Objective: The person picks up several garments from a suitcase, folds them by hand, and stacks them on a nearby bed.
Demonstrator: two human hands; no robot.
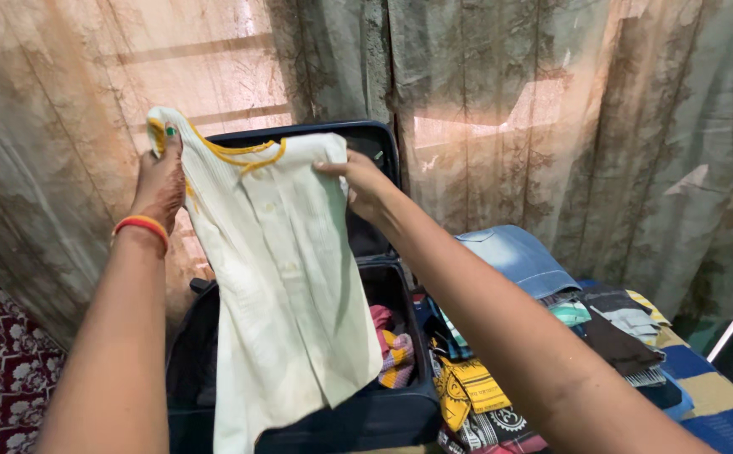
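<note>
suitcase (383,412) open, clothes pile (551,336) beside

left hand (161,176) + right hand (365,183): hold cream shirt (278,277) up by shoulders | below: open dark suitcase (383,412)

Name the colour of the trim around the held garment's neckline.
Yellow trim on the cream cloth garment; head view shows it best.

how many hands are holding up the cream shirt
2. The left hand grips the cream shirt at its left shoulder; the right hand pinches the right shoulder. Both hold it above the open suitcase.
</note>
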